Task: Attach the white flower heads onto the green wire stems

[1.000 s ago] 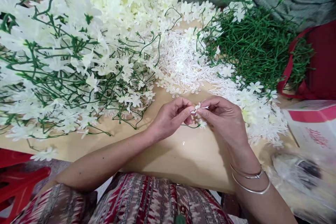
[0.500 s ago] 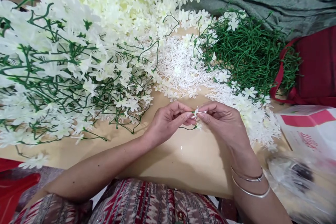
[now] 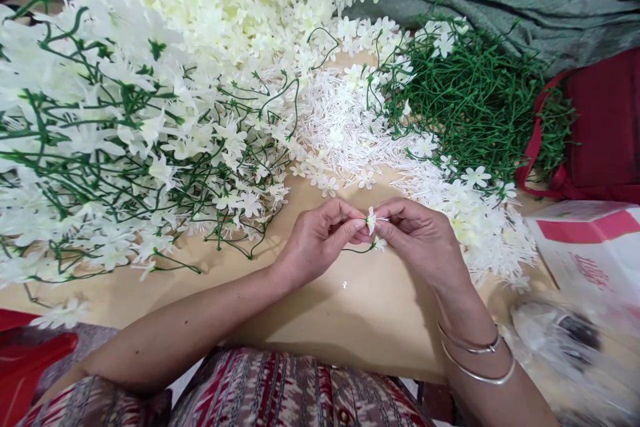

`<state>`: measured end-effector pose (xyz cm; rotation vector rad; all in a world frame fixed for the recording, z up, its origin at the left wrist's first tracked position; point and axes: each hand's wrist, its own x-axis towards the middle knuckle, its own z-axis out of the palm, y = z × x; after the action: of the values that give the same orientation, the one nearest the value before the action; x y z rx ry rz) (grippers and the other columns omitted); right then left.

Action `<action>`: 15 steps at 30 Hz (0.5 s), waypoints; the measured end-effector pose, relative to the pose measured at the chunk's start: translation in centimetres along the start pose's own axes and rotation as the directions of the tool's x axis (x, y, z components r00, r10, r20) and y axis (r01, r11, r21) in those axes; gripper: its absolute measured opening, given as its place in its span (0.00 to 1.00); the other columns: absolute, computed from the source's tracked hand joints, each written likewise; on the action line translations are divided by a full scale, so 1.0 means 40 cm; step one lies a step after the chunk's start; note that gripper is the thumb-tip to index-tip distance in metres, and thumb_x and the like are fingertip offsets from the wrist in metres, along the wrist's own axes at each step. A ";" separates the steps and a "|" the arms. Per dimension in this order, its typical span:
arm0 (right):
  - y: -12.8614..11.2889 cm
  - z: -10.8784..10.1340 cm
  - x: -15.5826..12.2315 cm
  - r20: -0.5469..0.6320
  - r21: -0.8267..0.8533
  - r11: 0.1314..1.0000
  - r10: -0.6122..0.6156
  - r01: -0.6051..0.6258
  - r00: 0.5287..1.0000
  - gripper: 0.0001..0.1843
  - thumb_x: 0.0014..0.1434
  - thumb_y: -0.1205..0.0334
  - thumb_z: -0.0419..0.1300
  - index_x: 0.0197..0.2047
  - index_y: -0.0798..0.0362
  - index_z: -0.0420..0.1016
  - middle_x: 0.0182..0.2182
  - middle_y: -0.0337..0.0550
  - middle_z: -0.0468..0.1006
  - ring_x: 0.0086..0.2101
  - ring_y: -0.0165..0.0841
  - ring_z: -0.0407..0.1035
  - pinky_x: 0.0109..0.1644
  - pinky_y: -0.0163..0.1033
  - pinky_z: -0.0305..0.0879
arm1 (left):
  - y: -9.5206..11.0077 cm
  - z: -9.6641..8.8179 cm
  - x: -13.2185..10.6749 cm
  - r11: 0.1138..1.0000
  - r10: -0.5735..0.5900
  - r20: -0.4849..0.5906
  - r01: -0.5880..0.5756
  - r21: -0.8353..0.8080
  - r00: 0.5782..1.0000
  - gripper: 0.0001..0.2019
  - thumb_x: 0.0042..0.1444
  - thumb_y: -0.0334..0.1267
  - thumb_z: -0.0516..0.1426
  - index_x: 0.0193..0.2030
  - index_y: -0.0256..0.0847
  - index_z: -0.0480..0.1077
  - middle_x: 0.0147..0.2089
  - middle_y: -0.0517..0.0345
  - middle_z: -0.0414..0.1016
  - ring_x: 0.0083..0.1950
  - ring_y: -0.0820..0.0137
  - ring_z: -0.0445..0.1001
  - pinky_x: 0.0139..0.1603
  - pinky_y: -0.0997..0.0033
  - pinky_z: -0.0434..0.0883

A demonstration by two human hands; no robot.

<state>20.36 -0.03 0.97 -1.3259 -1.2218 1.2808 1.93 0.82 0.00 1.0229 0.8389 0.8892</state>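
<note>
My left hand [image 3: 320,240] and my right hand [image 3: 423,237] meet fingertip to fingertip over the tan board [image 3: 310,307]. Both pinch one small white artificial flower [image 3: 371,220] between thumbs and forefingers. A thin green stem [image 3: 357,250] with another small bloom hangs just under my fingers. My right wrist wears two silver bangles [image 3: 475,360].
Finished sprays of white flowers on green stems [image 3: 125,147] fill the left. Loose cream petals [image 3: 225,0] heap at the back, white stamen pieces [image 3: 345,120] in the middle, bare green stems [image 3: 475,93] at right. A red bag [image 3: 600,127], white box [image 3: 590,247] and plastic bag [image 3: 570,340] sit at right.
My hands stay pinched together on the flower, which has turned more upright between the fingertips. The view has shifted slightly downward.
</note>
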 end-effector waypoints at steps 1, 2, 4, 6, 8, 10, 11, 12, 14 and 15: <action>0.002 0.002 0.000 -0.003 -0.004 1.000 -0.005 0.005 1.000 0.02 0.54 0.65 0.71 0.32 0.50 0.83 0.28 0.38 0.83 0.28 0.29 0.75 0.32 0.33 0.72 | -0.001 0.001 0.000 1.000 0.000 -0.010 0.000 0.002 1.000 0.12 0.65 0.45 0.64 0.42 0.37 0.73 0.35 0.57 0.81 0.38 0.75 0.82 0.45 0.76 0.82; 0.003 0.005 0.000 -0.006 -0.010 1.000 -0.009 0.009 1.000 0.01 0.55 0.65 0.71 0.32 0.50 0.83 0.29 0.39 0.83 0.29 0.29 0.75 0.32 0.33 0.72 | -0.001 0.003 0.001 1.000 -0.001 -0.020 0.001 0.006 1.000 0.12 0.65 0.45 0.64 0.41 0.37 0.73 0.34 0.58 0.81 0.38 0.75 0.82 0.44 0.76 0.82; 0.005 0.009 0.001 -0.015 -0.020 1.000 -0.014 0.014 1.000 0.01 0.56 0.64 0.70 0.33 0.50 0.83 0.29 0.39 0.83 0.29 0.29 0.75 0.33 0.34 0.72 | -0.001 0.005 0.003 1.000 0.000 -0.037 0.001 0.015 0.999 0.12 0.65 0.45 0.64 0.41 0.37 0.73 0.35 0.58 0.81 0.37 0.74 0.82 0.44 0.76 0.82; 0.006 0.011 0.004 -0.019 -0.019 1.000 -0.011 0.010 1.000 0.02 0.57 0.63 0.70 0.32 0.50 0.83 0.28 0.39 0.82 0.29 0.29 0.74 0.32 0.34 0.70 | -0.001 0.004 0.007 1.000 0.000 -0.036 0.001 0.004 0.999 0.13 0.64 0.46 0.65 0.41 0.37 0.73 0.35 0.58 0.81 0.37 0.74 0.83 0.44 0.75 0.82; 0.006 0.009 0.009 -0.018 0.003 1.000 -0.002 0.002 1.000 0.03 0.56 0.62 0.71 0.32 0.50 0.82 0.27 0.38 0.81 0.28 0.29 0.73 0.31 0.34 0.69 | 0.002 0.002 0.012 1.000 -0.013 -0.011 0.013 -0.022 1.000 0.15 0.63 0.47 0.66 0.42 0.37 0.73 0.35 0.57 0.81 0.37 0.74 0.83 0.44 0.75 0.82; 0.003 0.000 0.014 -0.007 0.045 0.999 0.005 -0.005 1.000 0.06 0.56 0.60 0.73 0.35 0.49 0.82 0.28 0.37 0.82 0.29 0.29 0.73 0.32 0.34 0.70 | 0.004 -0.002 0.016 0.998 -0.032 0.020 0.033 -0.047 0.999 0.16 0.63 0.49 0.66 0.42 0.37 0.72 0.36 0.56 0.82 0.38 0.73 0.83 0.45 0.73 0.82; 0.002 -0.006 0.016 0.000 0.066 0.998 0.007 -0.007 1.000 0.08 0.56 0.58 0.73 0.38 0.48 0.82 0.30 0.37 0.82 0.30 0.29 0.74 0.34 0.34 0.71 | 0.005 -0.003 0.017 0.998 -0.037 0.029 0.039 -0.054 0.999 0.16 0.63 0.49 0.65 0.43 0.37 0.72 0.36 0.55 0.82 0.38 0.72 0.83 0.45 0.72 0.82; 0.000 -0.012 0.018 0.010 0.079 0.997 0.008 -0.009 1.000 0.10 0.56 0.56 0.73 0.40 0.48 0.82 0.32 0.38 0.84 0.31 0.30 0.75 0.36 0.35 0.72 | 0.006 -0.005 0.019 0.997 -0.036 0.030 0.038 -0.060 0.999 0.17 0.63 0.50 0.65 0.43 0.37 0.72 0.37 0.54 0.83 0.38 0.72 0.84 0.45 0.72 0.82; -0.003 -0.023 0.021 0.037 0.088 0.996 0.007 -0.010 0.999 0.13 0.57 0.53 0.73 0.44 0.46 0.82 0.38 0.40 0.85 0.36 0.31 0.77 0.42 0.36 0.74 | 0.006 -0.007 0.020 0.997 -0.029 0.016 0.030 -0.069 0.999 0.18 0.63 0.51 0.65 0.43 0.37 0.71 0.37 0.53 0.83 0.37 0.71 0.84 0.44 0.71 0.82; -0.004 -0.025 0.022 0.051 0.089 0.996 0.009 -0.014 0.999 0.13 0.58 0.52 0.72 0.45 0.46 0.82 0.39 0.41 0.86 0.38 0.31 0.78 0.44 0.37 0.74 | 0.006 -0.007 0.020 0.997 -0.030 0.012 0.031 -0.071 0.999 0.18 0.63 0.51 0.65 0.43 0.37 0.70 0.37 0.53 0.83 0.37 0.71 0.84 0.44 0.71 0.82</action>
<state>21.34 0.89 1.07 -1.2451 -1.1796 1.3689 1.93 1.70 0.00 0.9495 0.8065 0.8810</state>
